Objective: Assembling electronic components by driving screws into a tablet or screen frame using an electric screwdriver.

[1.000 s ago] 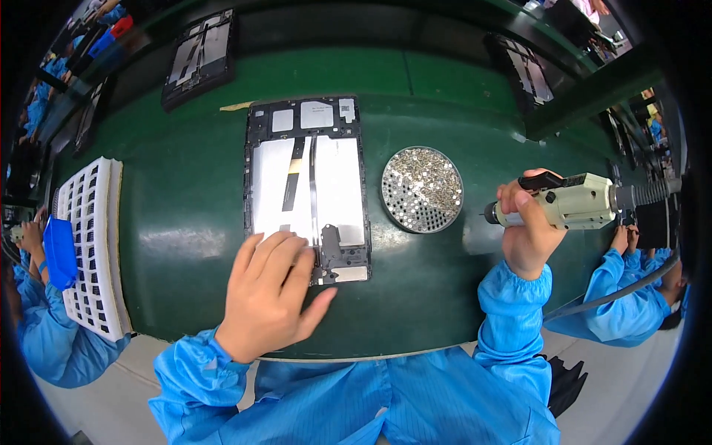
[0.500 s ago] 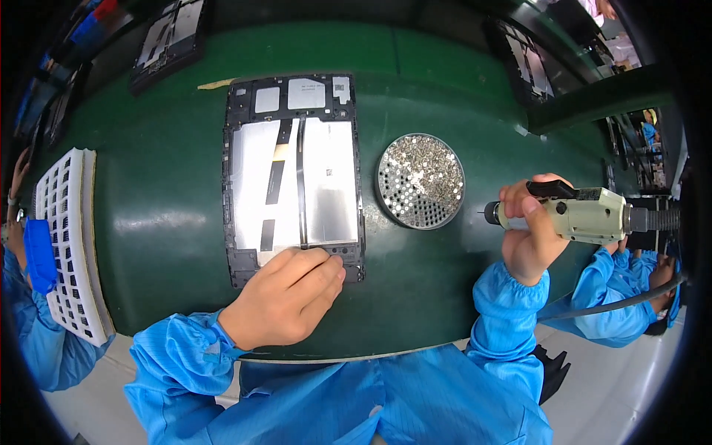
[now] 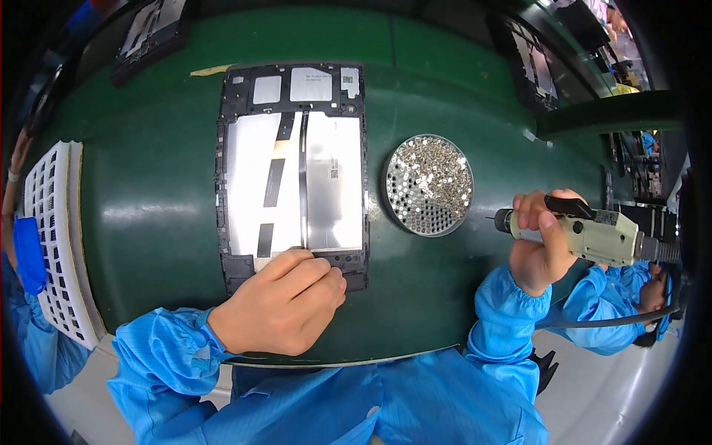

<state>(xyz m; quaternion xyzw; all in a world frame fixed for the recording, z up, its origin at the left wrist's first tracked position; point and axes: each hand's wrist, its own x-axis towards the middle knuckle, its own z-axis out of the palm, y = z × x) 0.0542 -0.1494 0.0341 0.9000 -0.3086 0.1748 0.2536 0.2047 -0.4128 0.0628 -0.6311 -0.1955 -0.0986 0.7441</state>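
An opened tablet body [image 3: 331, 222] lies on the green bench in front of me, its black frame around silver panels. A dark flat cable runs down its middle. My left hand [image 3: 280, 304] rests over the tablet's lower edge with curled fingers pressed together; the fingertips hide whatever they pinch or touch there. Off to the right, my right hand [image 3: 545, 237] grips a cream electric screwdriver [image 3: 604, 239] with a black lever. The screwdriver lies nearly level, its thin bit pointing left, away from the tablet. Between tablet and screwdriver sits a round dish [image 3: 428, 185] of small silver screws.
A white gridded tray [image 3: 55, 245] with dark small parts stands at the left, a blue piece [image 3: 30, 256] at its side. Other tablet bodies lie at the far left [image 3: 152, 33] and far right [image 3: 530, 67]. Co-workers in blue are at both sides; a cable [image 3: 623, 320] trails right.
The view has shifted slightly, so the tablet looks a little larger. Both hands keep nearly the same hold; the screwdriver appears slightly farther right and lower.
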